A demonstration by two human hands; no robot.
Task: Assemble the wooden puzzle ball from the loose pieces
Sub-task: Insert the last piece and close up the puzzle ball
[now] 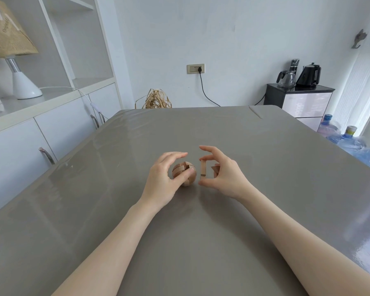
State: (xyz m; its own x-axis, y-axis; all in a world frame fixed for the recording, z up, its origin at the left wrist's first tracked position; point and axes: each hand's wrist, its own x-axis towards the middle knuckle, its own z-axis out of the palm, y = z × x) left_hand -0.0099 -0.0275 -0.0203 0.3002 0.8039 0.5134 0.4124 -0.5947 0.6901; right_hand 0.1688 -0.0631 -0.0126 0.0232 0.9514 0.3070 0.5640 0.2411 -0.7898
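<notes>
Grey glossy tabletop (201, 129): my left hand (161, 180) gripped the light, rigid, nearly whole wooden puzzle ball (184, 174) round its sides, my right hand (221, 175) pinched a flat wooden piece (203, 172) endwise.

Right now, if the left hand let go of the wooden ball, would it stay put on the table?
Probably not: the wooden ball is round on a glossy table, so it would likely roll. Seams and an open slot suggest unlocked pieces that might shift. It looks light.
</notes>
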